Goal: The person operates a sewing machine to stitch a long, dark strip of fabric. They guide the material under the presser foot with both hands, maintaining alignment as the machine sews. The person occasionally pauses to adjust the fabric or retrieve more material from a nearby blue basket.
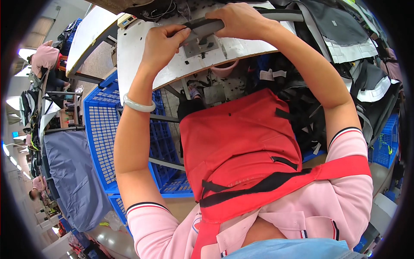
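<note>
My left hand (161, 45) pinches the end of a dark grey fabric strip (206, 29) between thumb and fingers. Close by on the right, my right hand (241, 20) grips the same strip, thumb underneath its near edge. From there the strip's grey band (282, 16) runs on to the right, toward a pile of dark fabric pieces. Both hands are over the white worktable (142, 56), in front of a sewing machine (148, 6) that is only partly in view. A metal plate (199, 46) with dark scraps on it lies below the strip.
Blue plastic crates (101, 142) stand left below the table. Black and grey fabric pieces (336, 30) hang over its right side. A pink bin (225, 69) sits underneath. A red apron (241, 134) covers my lap. Another person (45, 58) sits far left.
</note>
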A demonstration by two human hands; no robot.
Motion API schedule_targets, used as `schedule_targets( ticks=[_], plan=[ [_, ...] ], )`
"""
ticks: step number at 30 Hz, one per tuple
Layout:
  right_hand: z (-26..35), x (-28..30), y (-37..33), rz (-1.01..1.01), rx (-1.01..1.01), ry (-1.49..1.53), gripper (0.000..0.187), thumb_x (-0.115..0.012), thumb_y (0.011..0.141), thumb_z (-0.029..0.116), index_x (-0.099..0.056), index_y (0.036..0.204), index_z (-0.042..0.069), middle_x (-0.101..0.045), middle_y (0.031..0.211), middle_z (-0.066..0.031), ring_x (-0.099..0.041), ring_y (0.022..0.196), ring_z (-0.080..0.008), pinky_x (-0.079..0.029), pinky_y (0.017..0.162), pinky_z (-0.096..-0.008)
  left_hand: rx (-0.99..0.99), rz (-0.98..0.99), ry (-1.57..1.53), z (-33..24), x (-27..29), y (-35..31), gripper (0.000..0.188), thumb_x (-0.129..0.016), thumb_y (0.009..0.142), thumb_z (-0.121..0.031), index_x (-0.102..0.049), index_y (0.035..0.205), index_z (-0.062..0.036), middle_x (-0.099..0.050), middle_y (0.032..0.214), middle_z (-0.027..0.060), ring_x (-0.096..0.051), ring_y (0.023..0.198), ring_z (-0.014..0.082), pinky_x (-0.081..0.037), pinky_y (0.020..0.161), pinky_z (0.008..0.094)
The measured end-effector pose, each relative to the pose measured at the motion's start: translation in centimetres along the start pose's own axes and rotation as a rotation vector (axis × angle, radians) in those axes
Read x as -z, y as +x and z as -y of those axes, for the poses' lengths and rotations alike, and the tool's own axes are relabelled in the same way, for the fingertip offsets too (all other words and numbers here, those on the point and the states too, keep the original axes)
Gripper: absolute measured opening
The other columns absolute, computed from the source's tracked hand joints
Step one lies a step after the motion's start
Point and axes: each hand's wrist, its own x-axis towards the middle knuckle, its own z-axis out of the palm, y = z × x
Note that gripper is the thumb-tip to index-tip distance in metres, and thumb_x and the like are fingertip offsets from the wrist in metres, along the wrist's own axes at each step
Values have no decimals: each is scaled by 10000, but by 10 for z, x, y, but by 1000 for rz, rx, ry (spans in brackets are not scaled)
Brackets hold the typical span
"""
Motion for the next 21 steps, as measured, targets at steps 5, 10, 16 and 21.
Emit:
schedule_targets(
  ticks=[5,10,16,21],
  plan=[
    [-1,1,7,-29,-24,30,434,-697,753,315,-681,1130,101,-683,826,-217,-667,820,-390,-522,729,-479,6,-16,7,4,2,8,283,-704,888,-236,-738,1036,2,-679,718,45,-519,552,67,-415,525,211],
    [-21,-5,25,-57,-12,8,410,-687,752,303,-682,1093,76,-691,877,-215,-667,859,-386,-524,761,-467,17,-23,-103,11,3,29,279,-694,876,-228,-741,1017,8,-689,709,58,-558,565,86,-466,554,229],
    [3,-44,-18,-258,148,70,332,-673,809,279,-671,1100,118,-641,1147,-152,-635,1022,-291,-528,847,-428,-78,-74,235,17,21,-6,290,-701,877,-250,-731,995,14,-698,767,53,-593,659,111,-476,623,262],
    [128,-103,-60,-467,621,-72,250,-660,770,148,-643,1019,147,-640,1090,-105,-622,1017,-280,-556,758,-441,-183,108,143,-45,-36,-28,290,-717,867,-238,-711,926,47,-660,718,27,-546,636,62,-440,576,231]
  ],
)
